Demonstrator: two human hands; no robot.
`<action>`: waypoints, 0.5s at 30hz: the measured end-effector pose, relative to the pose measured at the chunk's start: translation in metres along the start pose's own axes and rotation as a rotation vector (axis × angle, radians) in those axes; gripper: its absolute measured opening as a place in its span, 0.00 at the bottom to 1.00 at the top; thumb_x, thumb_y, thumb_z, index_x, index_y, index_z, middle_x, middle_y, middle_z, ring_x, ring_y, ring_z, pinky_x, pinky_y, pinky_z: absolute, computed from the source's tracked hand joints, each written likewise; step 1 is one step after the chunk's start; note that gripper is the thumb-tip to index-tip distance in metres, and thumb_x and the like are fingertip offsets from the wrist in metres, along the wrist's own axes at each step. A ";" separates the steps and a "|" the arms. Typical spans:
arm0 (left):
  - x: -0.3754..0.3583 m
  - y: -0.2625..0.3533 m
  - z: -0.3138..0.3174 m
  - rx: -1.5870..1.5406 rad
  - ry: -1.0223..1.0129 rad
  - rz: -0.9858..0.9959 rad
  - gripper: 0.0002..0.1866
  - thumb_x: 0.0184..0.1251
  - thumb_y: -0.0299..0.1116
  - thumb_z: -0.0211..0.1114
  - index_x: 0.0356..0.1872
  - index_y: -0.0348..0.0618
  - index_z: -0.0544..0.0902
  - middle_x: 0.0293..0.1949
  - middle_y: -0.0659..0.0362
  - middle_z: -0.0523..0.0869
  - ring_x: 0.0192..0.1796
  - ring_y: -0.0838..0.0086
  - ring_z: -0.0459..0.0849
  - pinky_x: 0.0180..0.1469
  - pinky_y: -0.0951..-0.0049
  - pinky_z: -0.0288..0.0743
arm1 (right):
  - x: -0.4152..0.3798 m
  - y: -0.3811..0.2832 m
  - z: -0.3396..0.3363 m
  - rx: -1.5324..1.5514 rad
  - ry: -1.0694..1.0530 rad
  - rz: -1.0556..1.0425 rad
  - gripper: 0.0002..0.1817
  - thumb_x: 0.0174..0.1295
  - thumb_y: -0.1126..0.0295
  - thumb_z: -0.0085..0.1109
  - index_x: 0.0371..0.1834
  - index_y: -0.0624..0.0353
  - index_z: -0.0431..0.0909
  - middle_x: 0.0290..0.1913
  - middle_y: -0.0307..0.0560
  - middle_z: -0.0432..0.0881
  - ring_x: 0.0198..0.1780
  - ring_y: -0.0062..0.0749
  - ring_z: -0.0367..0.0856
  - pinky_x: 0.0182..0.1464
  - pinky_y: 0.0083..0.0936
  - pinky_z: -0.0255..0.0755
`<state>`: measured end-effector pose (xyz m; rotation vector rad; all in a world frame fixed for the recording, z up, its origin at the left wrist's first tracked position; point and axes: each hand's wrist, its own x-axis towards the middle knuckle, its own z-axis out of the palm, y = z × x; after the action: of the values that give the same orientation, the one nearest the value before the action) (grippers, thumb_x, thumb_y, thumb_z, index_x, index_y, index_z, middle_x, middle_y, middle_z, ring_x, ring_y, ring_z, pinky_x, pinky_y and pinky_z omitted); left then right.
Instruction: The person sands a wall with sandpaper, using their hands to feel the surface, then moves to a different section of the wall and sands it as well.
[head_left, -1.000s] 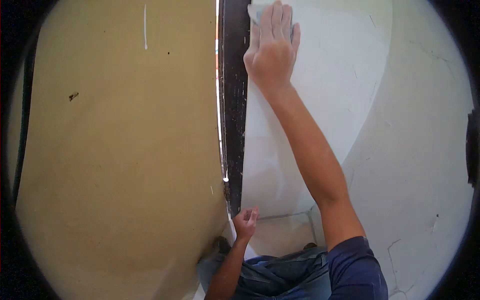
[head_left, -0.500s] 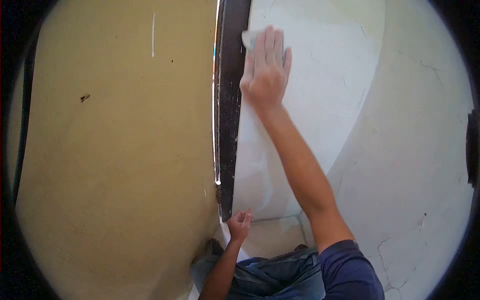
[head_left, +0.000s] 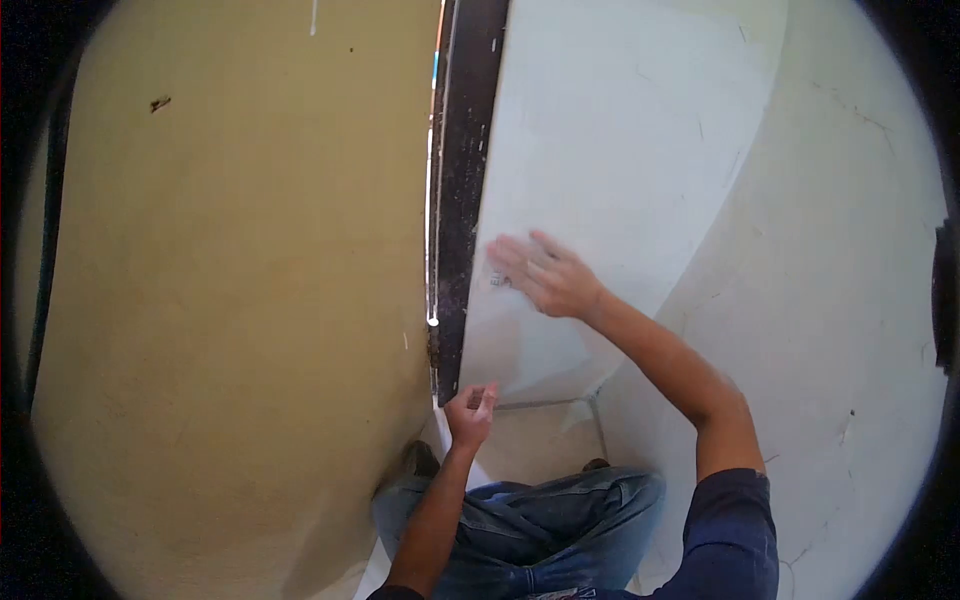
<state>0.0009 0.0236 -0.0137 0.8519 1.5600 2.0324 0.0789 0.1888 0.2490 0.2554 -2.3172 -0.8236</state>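
My right hand (head_left: 545, 275) presses against the white wall panel (head_left: 620, 130), fingers stretched toward the dark frame and smeared by motion. Under the fingers lies a small pale sheet with printed marks, seemingly a piece of sandpaper (head_left: 497, 281), mostly covered by the hand. Low down, beside the bottom end of the dark frame (head_left: 462, 230), my left hand (head_left: 469, 415) has its fingers curled. Whatever those fingers hold, if anything, is hidden.
A yellow-brown surface (head_left: 250, 250) rises on the left, with a bright gap along its edge. A cracked pale wall (head_left: 830, 300) curves in on the right. My bent legs in jeans (head_left: 540, 530) are above the tiled floor (head_left: 545, 440).
My right hand has slid down the white panel with the sheet, from near the top to mid-height, and its fingers now point left. The view has tilted slightly downward; my left hand stays low.
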 end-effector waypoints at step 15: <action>0.007 0.000 0.004 -0.091 -0.105 -0.063 0.17 0.69 0.41 0.68 0.38 0.34 0.86 0.29 0.59 0.88 0.30 0.79 0.85 0.37 0.75 0.79 | -0.018 -0.053 -0.069 0.604 -0.059 0.460 0.25 0.63 0.77 0.57 0.65 0.57 0.76 0.66 0.51 0.78 0.67 0.47 0.75 0.68 0.40 0.67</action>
<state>-0.0014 0.0310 -0.0116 0.8498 1.4088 1.9659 0.1356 0.1200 0.2470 -0.0535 -2.4845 0.1041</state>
